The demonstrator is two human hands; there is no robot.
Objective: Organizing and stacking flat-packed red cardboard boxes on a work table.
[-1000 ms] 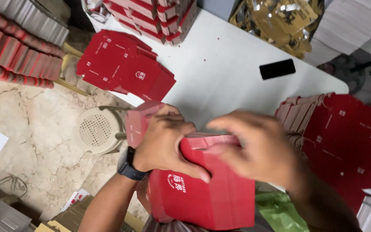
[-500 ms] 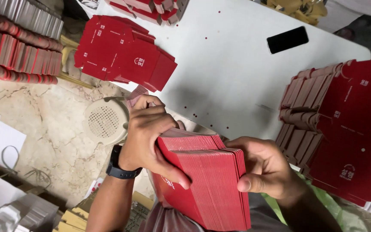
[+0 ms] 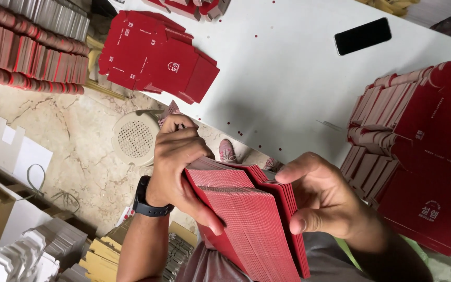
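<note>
**Both hands clamp a thick stack of red flat cartons at the bench edge**

The stack of red flat cartons [image 3: 259, 224] sits between both hands, held low, near the body, just off the near edge of the white bench [image 3: 288, 89]. Left hand [image 3: 178, 162] wraps over the stack's top left corner, thumb down the front face, grip closed on it. Right hand [image 3: 322, 201] closes on the right side, thumb against the card edges, fingers behind and hidden. Stack's lower end is cut off by the frame bottom.

Middle of the bench is bare, open room there. Black phone [image 3: 362, 35] lies flat toward the far right side. Loose pile of red cartons [image 3: 157, 60] overhangs the bench's left edge, small white marks on the faces, too small to read. Fanned row of red cartons [image 3: 418, 151] fills the right side, cut off at the frame edge.

Off the bench, on the stone floor [image 3: 79, 136]: round beige perforated stool [image 3: 135, 138] just beside the left hand, rows of red-edged card stacks [image 3: 27, 57] upper left, white and brown cardboard lower left, partly out of view. Black wristwatch [image 3: 150, 201] on the left wrist.
</note>
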